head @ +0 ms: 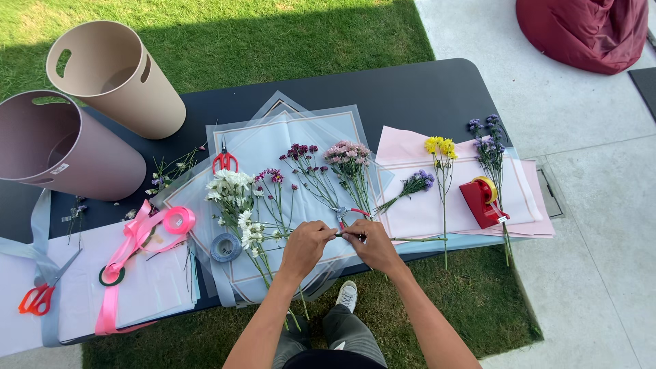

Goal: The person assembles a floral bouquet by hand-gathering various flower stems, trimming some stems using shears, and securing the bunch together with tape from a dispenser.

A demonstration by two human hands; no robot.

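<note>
Lower centre of frame: left hand (306, 240) and right hand (372, 242) each pinch, apparently closed, a green stem (410, 239) over pale wrapping sheets (287, 137) on the dark surface (424, 96).

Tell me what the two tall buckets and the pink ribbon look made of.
Beige tall bucket and mauve tall bucket: probably matte plastic or stiff card; smooth thin walls with cut-out handle slots. Glossy pink ribbon: likely satin or polypropylene; it shines in the sun and folds flat.

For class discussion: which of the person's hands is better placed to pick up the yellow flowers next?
Probably the right hand: the yellow flowers lie on its side of the table, their stem running down near it. The left hand would have to cross over.
</note>
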